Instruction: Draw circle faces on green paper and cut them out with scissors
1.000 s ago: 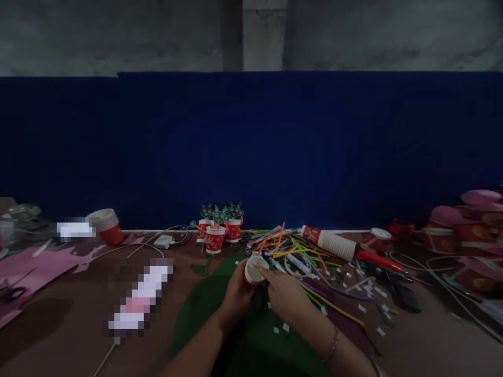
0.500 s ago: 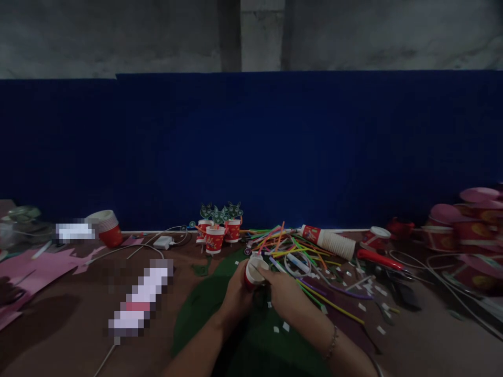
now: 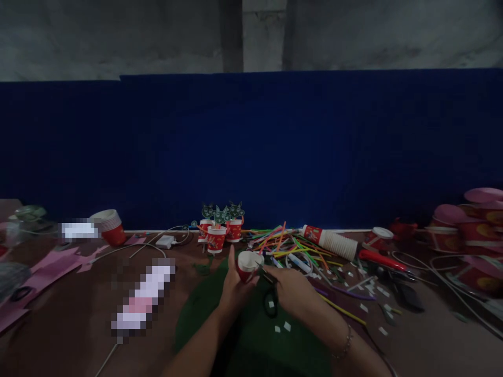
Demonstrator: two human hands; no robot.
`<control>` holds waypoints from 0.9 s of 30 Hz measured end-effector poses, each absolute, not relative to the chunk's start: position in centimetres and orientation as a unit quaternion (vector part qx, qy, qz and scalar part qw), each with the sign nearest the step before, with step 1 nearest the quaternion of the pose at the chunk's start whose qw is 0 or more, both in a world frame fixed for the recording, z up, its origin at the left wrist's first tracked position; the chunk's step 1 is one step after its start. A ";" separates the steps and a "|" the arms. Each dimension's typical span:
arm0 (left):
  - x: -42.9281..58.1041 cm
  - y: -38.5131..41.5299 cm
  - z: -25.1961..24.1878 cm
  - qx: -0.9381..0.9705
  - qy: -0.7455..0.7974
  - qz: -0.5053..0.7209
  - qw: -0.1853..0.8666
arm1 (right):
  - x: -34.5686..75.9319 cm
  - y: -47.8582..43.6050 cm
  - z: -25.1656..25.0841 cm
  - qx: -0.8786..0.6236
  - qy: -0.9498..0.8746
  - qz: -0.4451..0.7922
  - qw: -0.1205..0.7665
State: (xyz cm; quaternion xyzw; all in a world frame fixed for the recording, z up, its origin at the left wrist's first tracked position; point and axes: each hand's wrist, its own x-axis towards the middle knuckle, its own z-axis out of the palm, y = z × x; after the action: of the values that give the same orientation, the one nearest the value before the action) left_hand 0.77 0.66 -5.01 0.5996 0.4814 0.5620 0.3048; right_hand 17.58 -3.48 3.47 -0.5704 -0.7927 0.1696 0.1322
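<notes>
A red paper cup (image 3: 247, 265) with a white inside is wrapped in the fingers of my left hand (image 3: 234, 288), its open mouth tilted up toward me. My right hand (image 3: 293, 290) grips a pair of scissors (image 3: 270, 302); one dark handle loop hangs below the fingers. The scissors' tip reaches to the right side of the cup's rim; whether it cuts into the wall is too dim to tell. Under both hands lies a dark green sheet (image 3: 204, 309). Small white paper bits (image 3: 287, 326) are scattered on it.
Three red cups (image 3: 216, 240) with green animal cutouts stand beyond my hands. Coloured pipe cleaners (image 3: 283, 243) and a lying cup stack (image 3: 338, 245) are to the right. Another cup stack (image 3: 112, 230), a white adapter (image 3: 165, 241) and pink paper (image 3: 51, 272) are left.
My left hand has shifted slightly left with the cup, and its thumb now points up. My right hand has drawn apart from it, so the scissors' handle now shows.
</notes>
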 end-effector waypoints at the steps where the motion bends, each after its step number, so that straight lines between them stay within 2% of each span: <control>1: 0.6 1.0 -5.0 0.574 0.487 0.583 0.306 | 17.8 -3.4 3.5 -0.568 -0.794 0.169 0.139; 5: -0.2 1.9 -4.8 0.491 0.541 0.632 0.258 | 18.0 -3.7 3.4 -0.517 -0.821 0.194 0.143; 9: -0.6 2.1 -4.4 0.467 0.541 0.646 0.266 | 17.8 -3.6 2.3 -0.438 -0.858 0.233 0.133; 11: -0.5 2.0 -4.3 0.472 0.526 0.652 0.276 | 17.9 -3.1 1.6 -0.514 -0.831 0.185 0.102; 14: -0.2 1.7 -4.2 0.484 0.503 0.661 0.277 | 18.2 -2.2 0.8 -0.641 -0.763 0.087 0.004; 16: 0.0 1.6 -4.3 0.493 0.493 0.664 0.270 | 18.3 -1.9 0.5 -0.652 -0.754 0.075 -0.034; 19: 0.1 1.6 -4.5 0.510 0.485 0.659 0.265 | 18.4 -2.0 0.7 -0.648 -0.756 0.082 -0.043; 22: 0.1 1.6 -4.6 0.526 0.479 0.651 0.265 | 18.3 -2.4 1.8 -0.667 -0.741 0.078 -0.006; 25: 0.2 1.4 -4.6 0.539 0.456 0.646 0.291 | 18.3 -2.7 2.9 -0.659 -0.738 0.085 0.123; 27: 0.4 1.1 -4.5 0.548 0.431 0.640 0.322 | 18.2 -2.9 3.3 -0.607 -0.754 0.141 0.209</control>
State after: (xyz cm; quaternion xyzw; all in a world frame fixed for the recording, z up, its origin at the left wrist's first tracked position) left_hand 0.42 1.08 -4.55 0.5483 0.4311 0.6399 0.3225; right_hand 18.22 -2.88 3.33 -0.6071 -0.7535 0.1410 0.2091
